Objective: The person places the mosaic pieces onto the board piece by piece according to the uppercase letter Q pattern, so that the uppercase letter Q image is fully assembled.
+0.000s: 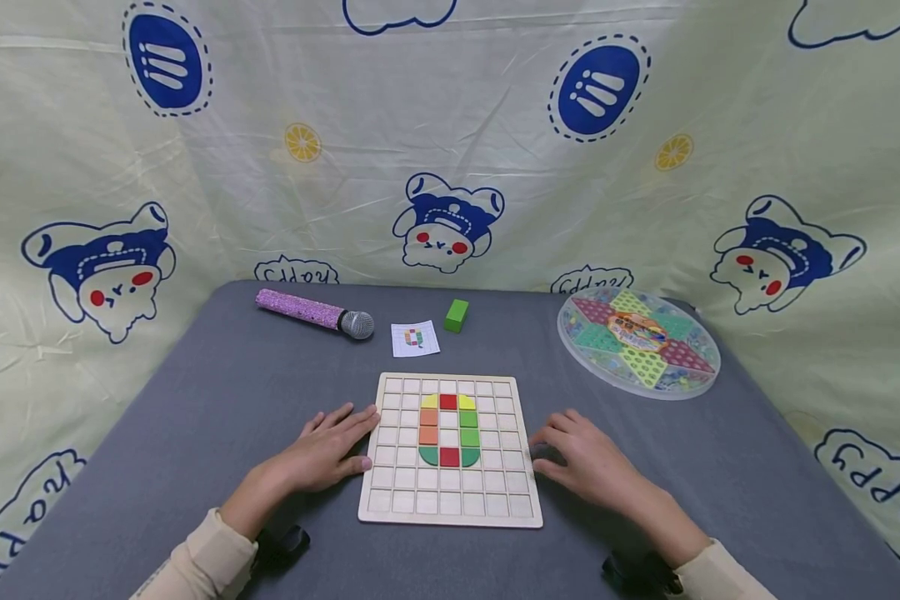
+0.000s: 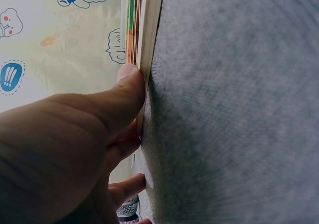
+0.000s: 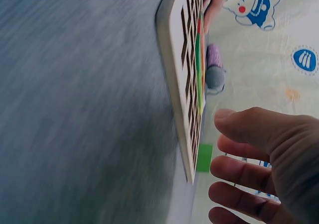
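A wooden grid board [image 1: 407,502] lies flat on the table, with colored pieces set in its cells as a ring. Red pieces [image 1: 448,457] sit at top and bottom, orange pieces [image 1: 428,435] at left, green pieces [image 1: 468,437] at right, and yellow and dark green ones at the corners. My left hand [image 1: 326,450] rests at the board's left edge, its thumb and forefinger touching the rim and its fingers spread. Beside the right edge, my right hand [image 1: 588,458] hovers with fingers loosely bent and holds nothing; the right wrist view shows a gap between its fingertips [image 3: 225,114] and the board.
Behind the board lie a small card [image 1: 416,339] with a printed colored pattern and a green block [image 1: 456,316]. A purple glittery microphone [image 1: 300,308] is at the back left. At the back right lies a round star-patterned game board [image 1: 637,342]. A printed cloth [image 1: 450,100] hangs behind the table.
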### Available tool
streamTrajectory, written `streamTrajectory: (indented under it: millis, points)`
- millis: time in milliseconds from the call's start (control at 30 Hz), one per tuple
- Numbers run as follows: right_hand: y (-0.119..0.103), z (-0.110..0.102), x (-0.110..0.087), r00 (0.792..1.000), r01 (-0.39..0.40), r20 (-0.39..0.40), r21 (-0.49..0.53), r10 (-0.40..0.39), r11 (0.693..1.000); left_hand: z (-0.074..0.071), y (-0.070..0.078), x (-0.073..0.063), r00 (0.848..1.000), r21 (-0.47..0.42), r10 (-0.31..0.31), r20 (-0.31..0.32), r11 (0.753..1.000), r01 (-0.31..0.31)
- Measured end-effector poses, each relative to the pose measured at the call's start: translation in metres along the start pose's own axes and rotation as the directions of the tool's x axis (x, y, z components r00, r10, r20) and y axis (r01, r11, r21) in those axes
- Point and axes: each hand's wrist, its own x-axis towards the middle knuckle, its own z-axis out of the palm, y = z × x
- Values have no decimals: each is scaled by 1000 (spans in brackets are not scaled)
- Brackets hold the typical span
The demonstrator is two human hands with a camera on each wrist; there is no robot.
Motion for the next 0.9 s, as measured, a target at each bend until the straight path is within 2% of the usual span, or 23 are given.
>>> streamTrajectory:
  millis: [233, 600, 900]
  points:
    - [18, -6, -19, 999, -40, -22, -12, 40, 999, -1, 1, 0, 1000, 7, 0, 0, 1000, 0]
    - [43, -15, -49, 990, -132, 36, -52, 134, 990, -2, 2, 0, 1000, 10, -5, 4, 1000, 5]
    - [61, -17, -63, 987, -147, 44, -88, 151, 985, 0, 1, 0, 1000, 6, 7, -6, 1000, -7]
